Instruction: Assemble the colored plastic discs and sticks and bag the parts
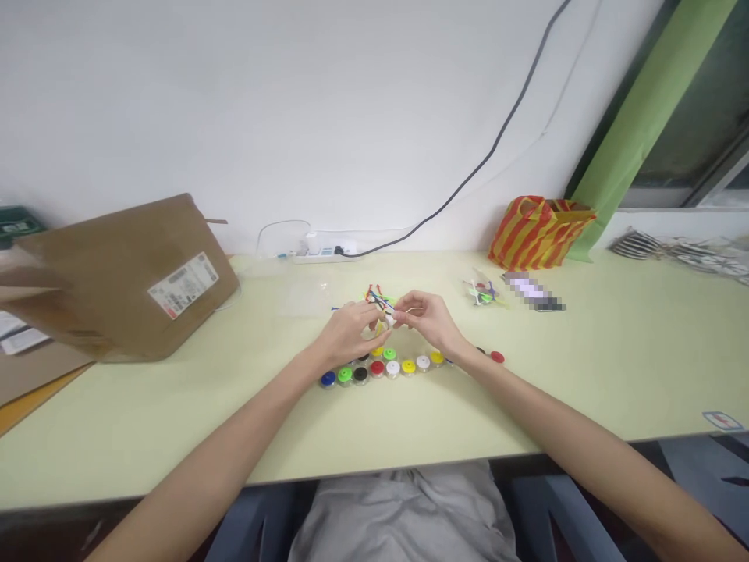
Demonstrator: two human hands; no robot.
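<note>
Both bare hands meet above the middle of the pale yellow-green tabletop (585, 367), a little beyond a row of small round plastic caps (389, 367) in blue, green, black, red, white and yellow that lies on the table just near of the wrists. The left hand (349, 332) has its fingers curled in around a small white piece (389, 318), and the right hand (427, 316) pinches the same piece from the right side with thumb and forefinger, so the two hands are together, touching at the fingertips and closed on this one object; what the piece is cannot be told at this size. Just behind the hands, on the far side, a small heap of thin coloured sticks or wires (378, 297) in red, yellow and blue lies on the table. To the right of it rests a small clear bag with coloured bits inside (483, 293). Far right, against the white wall, stands a red-and-yellow striped plastic bag (538, 230). At the far edge, in the middle, a white power strip (324, 248) lies with a dark cable (468, 183) running up the wall. On the left sits a brown cardboard parcel with a white label (129, 277), well apart from the hands.
</note>
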